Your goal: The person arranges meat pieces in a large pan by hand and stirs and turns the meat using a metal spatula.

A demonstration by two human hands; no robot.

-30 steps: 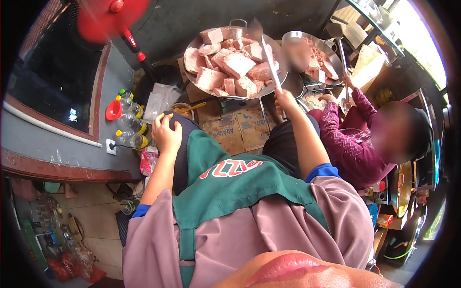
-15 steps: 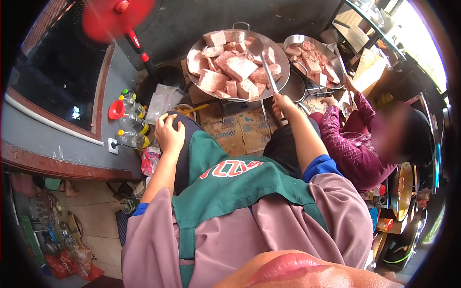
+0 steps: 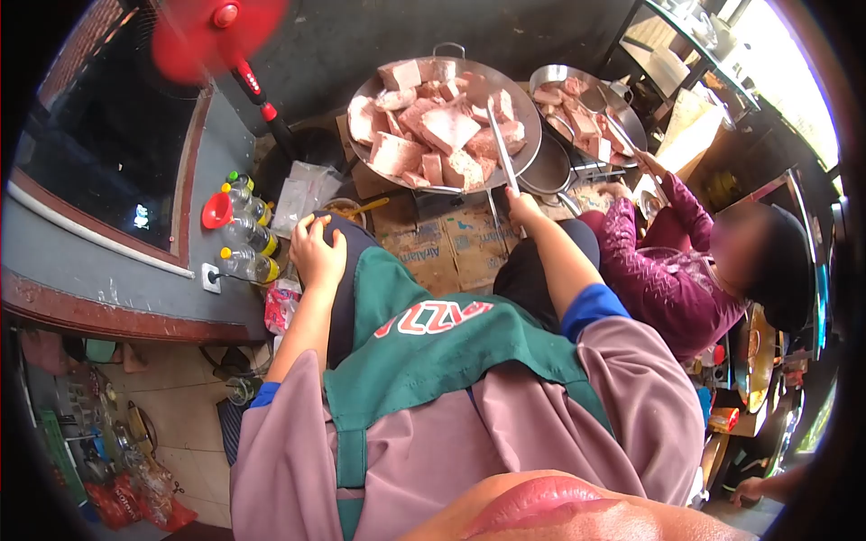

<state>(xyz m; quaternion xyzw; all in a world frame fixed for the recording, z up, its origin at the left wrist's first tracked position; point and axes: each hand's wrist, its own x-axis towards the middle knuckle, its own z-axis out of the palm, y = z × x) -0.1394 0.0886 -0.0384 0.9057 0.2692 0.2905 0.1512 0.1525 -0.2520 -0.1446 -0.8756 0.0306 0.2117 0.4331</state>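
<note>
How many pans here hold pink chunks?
2: the large pan ahead of you, heaped with pink chunks, and the smaller pan to its right. I see no others.

Your left hand (image 3: 317, 257) rests on your left knee (image 3: 354, 239), its fingers (image 3: 301, 232) spread and loosely bent, the left forearm (image 3: 303, 317) angling forward from your side. Your right arm (image 3: 566, 260) reaches forward, nearly straight, the right hand (image 3: 525, 210) closed in a grip.

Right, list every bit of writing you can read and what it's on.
"AirAlam": cardboard.
"ZZ": green apron; the letters beside it are folded or cut off.
Yellow bottle labels: too small to read.
Red bag, lower left: lettering too blurred to read.
</note>
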